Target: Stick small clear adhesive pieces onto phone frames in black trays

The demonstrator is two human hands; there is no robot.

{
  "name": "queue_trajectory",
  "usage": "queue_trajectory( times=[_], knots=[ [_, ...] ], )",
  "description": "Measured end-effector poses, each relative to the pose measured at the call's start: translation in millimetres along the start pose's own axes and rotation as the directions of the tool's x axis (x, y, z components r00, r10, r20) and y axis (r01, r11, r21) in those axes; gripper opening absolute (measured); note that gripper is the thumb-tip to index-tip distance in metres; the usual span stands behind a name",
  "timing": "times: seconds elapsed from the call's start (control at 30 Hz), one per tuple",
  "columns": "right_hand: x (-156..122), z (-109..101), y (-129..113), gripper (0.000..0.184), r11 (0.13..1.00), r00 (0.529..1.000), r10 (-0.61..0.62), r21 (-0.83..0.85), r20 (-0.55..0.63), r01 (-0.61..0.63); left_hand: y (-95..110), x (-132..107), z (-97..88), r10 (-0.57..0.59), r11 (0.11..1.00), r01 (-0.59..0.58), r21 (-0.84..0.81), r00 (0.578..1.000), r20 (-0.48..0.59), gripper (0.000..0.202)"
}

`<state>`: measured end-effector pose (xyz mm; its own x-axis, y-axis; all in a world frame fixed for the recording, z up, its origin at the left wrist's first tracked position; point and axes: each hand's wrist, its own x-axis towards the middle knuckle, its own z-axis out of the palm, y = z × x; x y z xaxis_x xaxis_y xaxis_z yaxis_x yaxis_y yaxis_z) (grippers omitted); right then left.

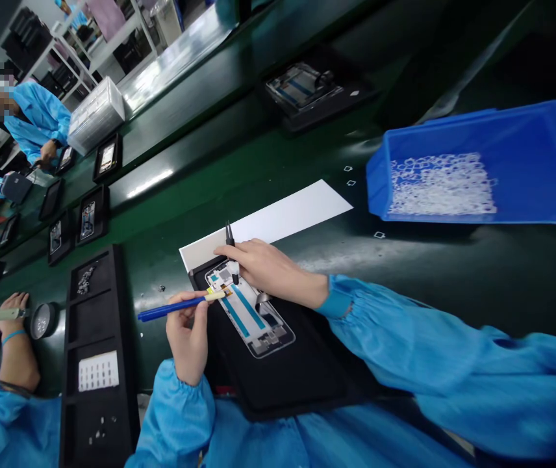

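Note:
My left hand [188,338] is closed around a blue pen-shaped tool [171,308] with a cream tip. That tip touches, or hovers just over, the upper part of a phone frame [243,305] with two blue strips. In my right hand [271,270] is a pair of dark tweezers [230,235]. Their pointed ends face away from me, while the black-and-white rear end points down at the frame. The phone frame lies on a black tray [297,370] right in front of me. A curled flex piece [261,299] stands up at its right edge.
A blue bin [526,169] holds many small white rings; several lie outside it. White card [292,211] lies behind the tray. To the left are a compartmented black tray [91,315], a round dish [43,320] and a co-worker's arm [17,351]. Another phone tray [307,91] stands farther back.

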<state>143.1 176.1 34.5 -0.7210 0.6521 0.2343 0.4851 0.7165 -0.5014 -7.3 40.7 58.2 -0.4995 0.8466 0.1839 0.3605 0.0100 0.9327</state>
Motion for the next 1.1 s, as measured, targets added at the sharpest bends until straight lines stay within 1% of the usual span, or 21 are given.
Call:
queue_trajectory(
  times=[0.17,0.23,0.33,0.4,0.47,0.5,0.57,0.67,0.73,0.8,0.9,1.1],
  knots=[
    [0,6,-1,0.053,0.995,0.995,-0.095,-0.036,-0.012,0.095,1,0,0.1,0.031,0.998,-0.031,0.063,1.0,0.003,0.021],
    [2,7,-4,0.053,0.994,0.995,-0.101,-0.052,-0.011,0.1,2,1,-0.5,0.028,0.997,-0.028,0.074,1.0,0.001,0.021],
    [4,1,-10,0.052,0.998,0.998,-0.057,-0.03,0.029,0.058,2,1,-2.2,0.036,0.995,-0.037,0.092,0.999,0.017,0.019],
    [1,-5,-13,0.048,1.0,0.998,-0.014,0.018,0.069,0.013,2,-1,-3.7,0.048,0.992,-0.051,0.114,0.998,0.031,0.017],
    [-7,-11,-13,0.044,0.996,0.997,0.003,0.088,0.078,-0.01,1,-3,-4.7,0.061,0.987,-0.067,0.147,0.997,0.046,0.016],
    [-13,-13,-12,0.042,0.992,0.998,-0.004,0.128,0.062,-0.004,0,-4,-4.8,0.069,0.984,-0.077,0.163,0.996,0.055,0.016],
    [-27,-16,-7,0.039,0.979,1.0,-0.024,0.203,-0.005,0.024,-1,-5,-4.0,0.09,0.975,-0.106,0.196,0.992,0.089,0.015],
    [-47,-17,2,0.028,0.948,0.996,-0.006,0.318,-0.09,0.035,-1,-5,0.1,0.154,0.938,-0.198,0.284,0.973,0.17,0.012],
    [-57,-16,6,0.016,0.912,0.995,0.039,0.409,-0.093,0.002,2,-2,4.2,0.213,0.895,-0.281,0.346,0.951,0.222,0.009],
    [-62,-14,8,0.01,0.88,0.994,0.074,0.474,-0.074,-0.031,5,2,8.7,0.262,0.858,-0.347,0.379,0.93,0.259,0.009],
    [-64,-11,8,0.014,0.875,0.996,0.078,0.482,-0.049,-0.045,7,8,14.8,0.288,0.827,-0.394,0.401,0.909,0.301,0.008],
    [-64,-4,8,0.022,0.893,0.999,0.037,0.449,-0.007,-0.03,10,12,19.7,0.28,0.802,-0.421,0.424,0.892,0.356,0.009]
  ],
)
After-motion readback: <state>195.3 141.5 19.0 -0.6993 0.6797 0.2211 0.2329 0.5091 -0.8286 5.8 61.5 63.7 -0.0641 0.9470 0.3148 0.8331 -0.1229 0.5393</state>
